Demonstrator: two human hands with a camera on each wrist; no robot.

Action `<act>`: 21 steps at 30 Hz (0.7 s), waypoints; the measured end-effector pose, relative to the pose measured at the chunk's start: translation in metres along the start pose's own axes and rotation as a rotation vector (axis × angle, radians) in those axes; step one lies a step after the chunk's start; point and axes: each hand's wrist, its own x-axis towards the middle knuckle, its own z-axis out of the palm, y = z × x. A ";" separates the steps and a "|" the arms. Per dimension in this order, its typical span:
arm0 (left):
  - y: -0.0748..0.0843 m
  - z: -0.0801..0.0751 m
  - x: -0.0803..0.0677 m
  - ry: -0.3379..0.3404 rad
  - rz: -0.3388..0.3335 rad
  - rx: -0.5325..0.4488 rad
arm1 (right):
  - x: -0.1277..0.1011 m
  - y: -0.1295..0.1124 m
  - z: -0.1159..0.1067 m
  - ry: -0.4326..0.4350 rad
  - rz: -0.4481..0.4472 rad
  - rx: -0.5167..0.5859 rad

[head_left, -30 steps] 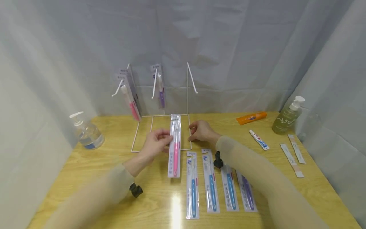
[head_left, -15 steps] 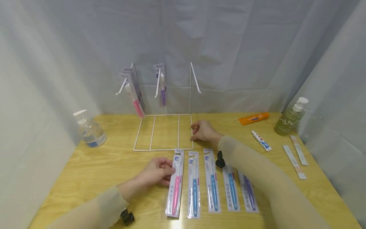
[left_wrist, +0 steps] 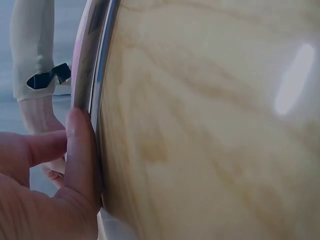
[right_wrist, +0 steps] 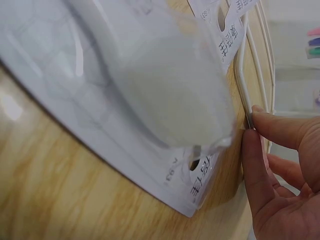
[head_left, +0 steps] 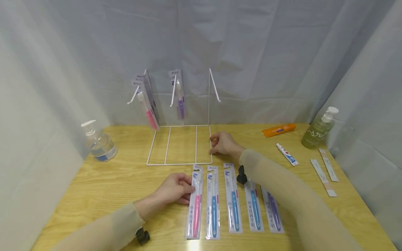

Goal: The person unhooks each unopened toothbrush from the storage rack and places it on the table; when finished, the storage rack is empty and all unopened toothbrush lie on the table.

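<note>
In the head view my left hand [head_left: 174, 189] holds the left edge of a packaged pink toothbrush [head_left: 196, 205], which lies on the table. Its thumb and fingers meet at the pack's edge in the left wrist view. My right hand [head_left: 224, 144] pinches the right side of the white wire rack's base [head_left: 179, 164]; the right wrist view has the thumb and a finger on that wire. Right of the pink one lie several packaged toothbrushes: blue ones [head_left: 214, 212] and a purple one [head_left: 274, 212], partly under my right sleeve.
Packaged pink toothbrushes [head_left: 150, 116] hang on the rack's left hook and a purple one [head_left: 181, 106] on the middle hook. A clear pump bottle [head_left: 102, 146] stands left. At right are an orange tube [head_left: 278, 130], toothpaste [head_left: 287, 154], a green pump bottle [head_left: 317, 131] and two sachets [head_left: 323, 177].
My left hand has brought the packaged pink toothbrush down from over the rack's base to the row's left end and straightened it there. The right hand stays on the rack.
</note>
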 end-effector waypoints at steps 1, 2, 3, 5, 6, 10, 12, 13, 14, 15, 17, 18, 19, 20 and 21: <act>0.000 -0.001 0.000 0.005 -0.004 0.017 | 0.000 0.000 0.001 -0.001 0.002 0.000; 0.000 -0.003 0.000 0.010 -0.009 0.040 | 0.000 0.000 0.002 -0.001 0.002 0.000; 0.000 -0.005 -0.001 0.019 -0.013 0.071 | 0.000 0.000 0.002 -0.003 0.003 0.001; 0.001 -0.010 -0.002 0.044 -0.011 0.152 | 0.001 -0.001 0.003 -0.001 -0.001 -0.004; 0.002 -0.013 -0.002 0.061 -0.006 0.190 | 0.001 -0.001 0.004 -0.003 0.001 0.000; 0.019 -0.033 -0.001 0.146 0.092 0.277 | 0.001 -0.001 0.004 -0.015 0.011 0.019; 0.035 -0.046 0.004 0.207 0.175 0.255 | 0.001 0.000 0.003 -0.019 0.022 0.041; 0.044 -0.052 0.007 0.240 0.218 0.234 | 0.000 0.000 0.003 -0.019 0.026 0.048; 0.053 -0.058 0.011 0.271 0.259 0.200 | 0.000 0.000 0.002 -0.021 0.030 0.053; 0.063 -0.062 0.016 0.312 0.309 0.169 | 0.000 0.000 0.002 -0.022 0.033 0.058; 0.081 -0.070 0.028 0.395 0.400 0.118 | 0.001 0.000 0.000 -0.022 0.036 0.061; 0.090 -0.072 0.034 0.437 0.444 0.098 | 0.001 0.000 0.000 -0.024 0.037 0.057; 0.098 -0.074 0.041 0.480 0.483 0.078 | 0.001 0.000 0.000 -0.024 0.036 0.053; 0.106 -0.076 0.048 0.523 0.524 0.061 | 0.001 0.000 0.000 -0.024 0.035 0.051; 0.112 -0.077 0.055 0.570 0.562 0.053 | 0.001 -0.001 0.000 -0.023 0.034 0.050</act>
